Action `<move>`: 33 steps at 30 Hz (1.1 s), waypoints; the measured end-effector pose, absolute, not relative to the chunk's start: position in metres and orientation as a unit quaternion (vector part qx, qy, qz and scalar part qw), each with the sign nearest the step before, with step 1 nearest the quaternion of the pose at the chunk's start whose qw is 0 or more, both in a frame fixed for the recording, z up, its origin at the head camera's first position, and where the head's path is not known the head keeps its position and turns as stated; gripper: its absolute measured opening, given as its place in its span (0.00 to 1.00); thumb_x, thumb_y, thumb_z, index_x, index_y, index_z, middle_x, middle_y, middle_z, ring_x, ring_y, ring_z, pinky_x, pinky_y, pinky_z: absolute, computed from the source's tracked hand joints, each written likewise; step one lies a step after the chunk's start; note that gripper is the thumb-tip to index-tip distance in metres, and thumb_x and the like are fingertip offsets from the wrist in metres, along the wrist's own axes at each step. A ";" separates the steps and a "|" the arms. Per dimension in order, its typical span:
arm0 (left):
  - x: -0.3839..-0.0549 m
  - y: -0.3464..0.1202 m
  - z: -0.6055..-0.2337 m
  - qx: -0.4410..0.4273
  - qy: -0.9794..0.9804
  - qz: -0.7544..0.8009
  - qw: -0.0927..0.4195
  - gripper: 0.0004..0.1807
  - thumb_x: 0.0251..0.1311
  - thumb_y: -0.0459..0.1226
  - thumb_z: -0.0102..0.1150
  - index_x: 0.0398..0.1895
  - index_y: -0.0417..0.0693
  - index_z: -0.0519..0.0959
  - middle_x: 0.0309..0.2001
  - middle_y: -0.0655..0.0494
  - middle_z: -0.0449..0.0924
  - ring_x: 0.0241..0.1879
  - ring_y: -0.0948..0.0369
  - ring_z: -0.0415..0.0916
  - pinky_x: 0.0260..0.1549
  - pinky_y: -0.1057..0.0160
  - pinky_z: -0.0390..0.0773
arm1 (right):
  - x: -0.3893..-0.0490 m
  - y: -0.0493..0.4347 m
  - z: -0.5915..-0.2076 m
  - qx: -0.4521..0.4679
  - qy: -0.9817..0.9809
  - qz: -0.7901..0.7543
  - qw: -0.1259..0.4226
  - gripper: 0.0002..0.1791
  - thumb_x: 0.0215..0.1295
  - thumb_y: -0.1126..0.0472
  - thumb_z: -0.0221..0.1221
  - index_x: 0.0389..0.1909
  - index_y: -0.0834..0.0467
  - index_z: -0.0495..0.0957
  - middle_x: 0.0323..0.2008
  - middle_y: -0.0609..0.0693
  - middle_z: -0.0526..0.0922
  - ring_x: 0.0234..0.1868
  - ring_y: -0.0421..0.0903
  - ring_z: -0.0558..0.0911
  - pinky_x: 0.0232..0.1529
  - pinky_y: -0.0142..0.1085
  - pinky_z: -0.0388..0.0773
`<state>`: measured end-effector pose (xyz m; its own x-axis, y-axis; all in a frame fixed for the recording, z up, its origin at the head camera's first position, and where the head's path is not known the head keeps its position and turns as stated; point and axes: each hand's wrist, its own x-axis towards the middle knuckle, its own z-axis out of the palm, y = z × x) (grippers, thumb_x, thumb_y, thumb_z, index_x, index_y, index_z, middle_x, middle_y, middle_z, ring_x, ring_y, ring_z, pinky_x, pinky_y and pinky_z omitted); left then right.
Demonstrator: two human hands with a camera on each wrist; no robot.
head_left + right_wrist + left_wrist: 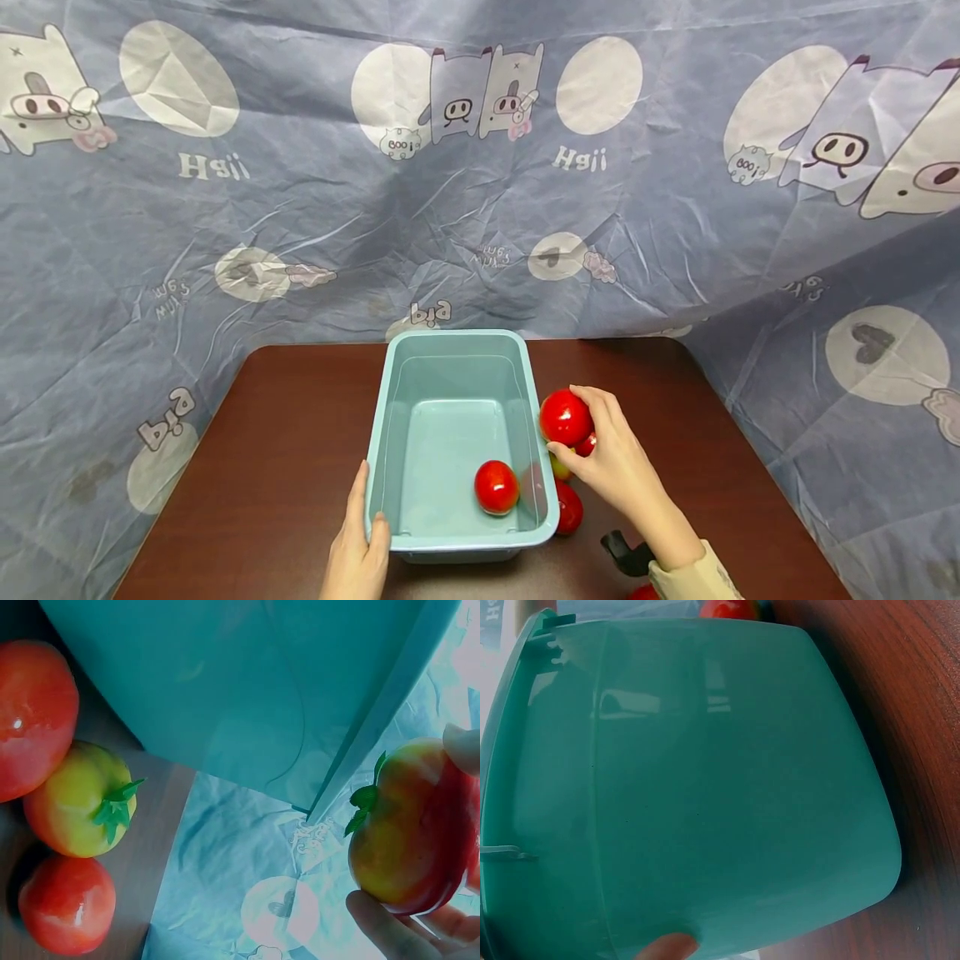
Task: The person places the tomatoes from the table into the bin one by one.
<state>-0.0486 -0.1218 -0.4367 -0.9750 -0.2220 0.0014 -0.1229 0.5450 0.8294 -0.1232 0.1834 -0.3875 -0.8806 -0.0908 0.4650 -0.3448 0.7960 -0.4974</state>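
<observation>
A red tomato [566, 417] is held between the thumb and fingers of my right hand [611, 450], raised beside the bin's right rim. Seen from the right wrist, this tomato [412, 825] shows a yellowish top with green leaves. My left hand [358, 542] grips the light blue-green plastic bin [382, 417] at its near left corner, thumb by the rim and fingers along the outer wall. Inside the bin, another red tomato [496, 487] lies near the right wall. In the left wrist view, a fingertip [669, 946] touches the bin's outer wall [727, 787].
Right of the bin on the brown table [300, 417] lie a red tomato [34, 720], a yellow-green tomato [79, 799] and a smaller red one [67, 904]. A black object [626, 554] sits by the right forearm, near another red thing [643, 592]. A patterned cloth [450, 208] hangs behind.
</observation>
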 end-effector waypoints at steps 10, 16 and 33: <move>-0.049 -0.123 -0.436 0.099 -0.880 -0.462 0.054 0.37 0.69 0.35 0.44 0.79 0.61 0.48 0.71 0.40 0.64 0.61 0.38 0.72 0.53 0.38 0.72 | -0.125 0.184 -0.384 0.113 -0.917 0.311 0.222 0.42 0.45 0.64 0.75 0.63 0.60 0.67 0.57 0.57 0.71 0.52 0.57 0.78 0.47 0.54 0.82; -0.048 -0.122 -0.436 0.092 -0.880 -0.462 0.064 0.37 0.68 0.35 0.44 0.79 0.59 0.49 0.70 0.39 0.65 0.60 0.39 0.74 0.52 0.39 0.73 | -0.126 0.183 -0.385 0.122 -0.918 0.308 0.217 0.41 0.46 0.64 0.75 0.63 0.60 0.67 0.58 0.57 0.71 0.53 0.56 0.78 0.47 0.52 0.82; -0.048 -0.122 -0.435 0.093 -0.877 -0.467 0.058 0.37 0.68 0.35 0.44 0.79 0.58 0.49 0.71 0.38 0.65 0.60 0.39 0.73 0.52 0.39 0.73 | -0.144 0.165 -0.375 0.159 -0.915 0.315 0.197 0.42 0.48 0.59 0.75 0.64 0.61 0.67 0.58 0.58 0.71 0.54 0.54 0.78 0.49 0.48 0.82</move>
<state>-0.0476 -0.1223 -0.4353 -0.9761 -0.2169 0.0153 -0.1085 0.5466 0.8304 -0.1439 0.1654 -0.3750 -0.8715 -0.1678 0.4608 -0.4157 0.7512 -0.5127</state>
